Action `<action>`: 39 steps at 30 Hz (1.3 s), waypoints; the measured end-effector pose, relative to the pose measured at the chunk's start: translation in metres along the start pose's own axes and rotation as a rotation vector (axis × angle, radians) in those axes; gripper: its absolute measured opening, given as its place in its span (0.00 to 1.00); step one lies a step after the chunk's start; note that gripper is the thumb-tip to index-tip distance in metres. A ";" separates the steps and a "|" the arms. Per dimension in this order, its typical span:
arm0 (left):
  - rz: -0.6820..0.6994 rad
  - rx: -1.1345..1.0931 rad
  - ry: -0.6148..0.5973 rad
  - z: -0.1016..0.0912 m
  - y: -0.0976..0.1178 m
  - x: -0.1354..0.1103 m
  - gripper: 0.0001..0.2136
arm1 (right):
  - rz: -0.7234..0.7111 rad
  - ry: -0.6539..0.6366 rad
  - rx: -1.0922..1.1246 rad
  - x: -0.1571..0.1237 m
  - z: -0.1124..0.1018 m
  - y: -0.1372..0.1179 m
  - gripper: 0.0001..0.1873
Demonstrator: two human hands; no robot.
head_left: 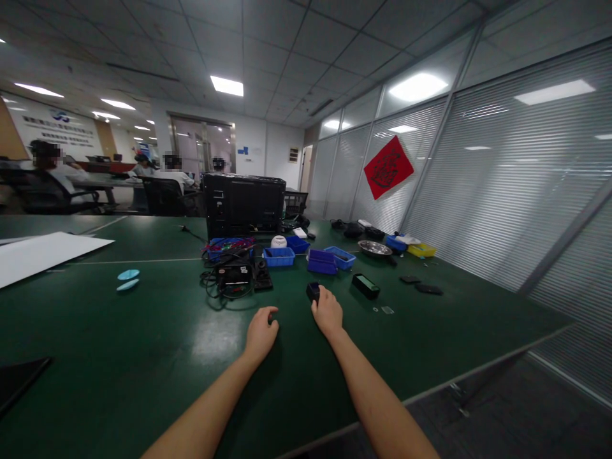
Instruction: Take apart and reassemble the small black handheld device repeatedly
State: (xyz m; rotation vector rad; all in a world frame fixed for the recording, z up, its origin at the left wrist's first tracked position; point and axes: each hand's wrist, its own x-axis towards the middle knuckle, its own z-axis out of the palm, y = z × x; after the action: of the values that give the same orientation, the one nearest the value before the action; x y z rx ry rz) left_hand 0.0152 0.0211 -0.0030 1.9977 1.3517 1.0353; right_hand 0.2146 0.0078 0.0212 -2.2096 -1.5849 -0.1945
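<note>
My right hand has its fingers closed around the near right side of a small black box with a dark bluish top, which rests on the green table. Part of the box is covered by the fingers. My left hand is just above or on the tabletop to the left, its fingers loosely curved and the thumb apart, with nothing visible in it. Right of the box lies a black device with a greenish screen. A small ring and a clear flat piece lie nearer.
Black electronics with cables sit left of centre. Behind are blue bins, a baseball, a purple-blue box and a large black computer case. A metal plate and yellow tray stand right. People sit in the background.
</note>
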 end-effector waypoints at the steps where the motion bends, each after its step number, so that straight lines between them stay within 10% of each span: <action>1: 0.000 0.006 -0.004 0.001 0.000 0.000 0.15 | 0.017 0.011 -0.006 0.001 0.000 0.002 0.26; 18: -0.007 -0.032 -0.043 0.000 -0.005 -0.005 0.14 | 0.285 -0.174 0.091 0.012 -0.021 0.031 0.25; 23: -0.029 -0.037 -0.039 -0.001 -0.004 -0.005 0.14 | 0.319 0.112 0.196 0.009 -0.033 0.029 0.24; 28: -0.043 -0.058 -0.030 0.001 -0.005 -0.004 0.14 | 0.047 0.410 0.523 -0.003 -0.036 0.018 0.26; 39: -0.035 -0.045 -0.018 -0.002 -0.002 -0.006 0.14 | 0.171 -0.180 0.587 -0.002 0.001 -0.001 0.18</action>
State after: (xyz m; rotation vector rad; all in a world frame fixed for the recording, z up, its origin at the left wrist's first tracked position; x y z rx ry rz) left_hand 0.0116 0.0164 -0.0051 1.9393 1.3377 1.0207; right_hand 0.2129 0.0068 0.0202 -1.9094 -1.3067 0.4730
